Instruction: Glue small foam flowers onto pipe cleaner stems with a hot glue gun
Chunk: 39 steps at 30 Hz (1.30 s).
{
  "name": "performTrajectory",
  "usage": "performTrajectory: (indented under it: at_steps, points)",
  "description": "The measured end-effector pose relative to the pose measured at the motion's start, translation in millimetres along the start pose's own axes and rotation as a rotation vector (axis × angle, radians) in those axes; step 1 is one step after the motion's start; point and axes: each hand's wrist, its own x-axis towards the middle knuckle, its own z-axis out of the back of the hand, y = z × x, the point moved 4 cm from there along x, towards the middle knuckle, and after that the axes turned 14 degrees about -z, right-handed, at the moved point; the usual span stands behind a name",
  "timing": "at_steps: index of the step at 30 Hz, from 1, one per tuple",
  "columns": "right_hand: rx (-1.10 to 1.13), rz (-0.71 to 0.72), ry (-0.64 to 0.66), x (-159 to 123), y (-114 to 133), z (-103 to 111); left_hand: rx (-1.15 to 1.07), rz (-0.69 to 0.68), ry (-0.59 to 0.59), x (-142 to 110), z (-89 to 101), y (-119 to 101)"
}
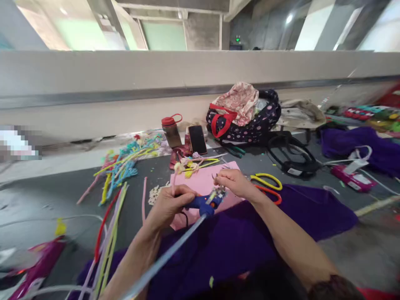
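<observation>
My left hand [171,202] is closed around a blue glue gun [204,204], and a long translucent glue stick [175,246] trails from its back toward me. A pink fuzzy stem [174,183] rises by the left fingers; I cannot tell if they hold it. Just beyond the gun, the fingertips of my right hand [234,182] are pinched together, with a thin dark tip poking out that is too small to name. Beneath both hands lies a pink sheet [226,202]. Small pale pieces [153,195] are heaped left of it.
Yellow-and-orange-handled scissors [268,182] lie right of my hand. Colourful pipe cleaners [123,166] spread at left. A red-lidded bottle [171,132], a phone [197,139] and a dotted bag [265,112] stand against the wall. Purple cloth [306,208] covers the near side; a magenta device [353,179] sits right.
</observation>
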Motion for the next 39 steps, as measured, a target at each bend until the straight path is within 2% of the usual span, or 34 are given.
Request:
performTrajectory:
  at_steps: [4, 11, 18, 24, 31, 34, 39]
  points:
    - [0.003, -0.052, -0.066, 2.5, -8.1, 13.3, 0.051, -0.096, 0.056, -1.0, -6.2, -7.2]
    - [-0.027, -0.073, -0.154, 0.3, -19.7, 35.0, 0.084, -0.129, 0.006, 2.0, 4.2, -5.4]
    - [-0.056, -0.111, -0.01, 2.0, -26.5, 27.4, 0.125, -0.155, 0.036, 2.6, 4.0, -4.9]
    - [-0.02, -0.067, -0.03, 0.8, -16.8, 21.1, 0.183, -0.173, 0.107, 1.7, -1.5, -5.7]
    - [-0.081, 0.151, 0.224, -4.0, 5.2, -3.6, 0.192, -0.132, 0.162, 0.1, -6.9, -3.2]
    - [-0.096, 0.13, 0.152, -2.0, 4.8, -6.9, 0.178, -0.126, 0.162, 0.7, -9.2, -3.4]
    - [-0.12, 0.031, -0.148, 5.1, -9.5, 6.1, 0.141, -0.106, 0.086, 1.6, -3.9, -2.0]
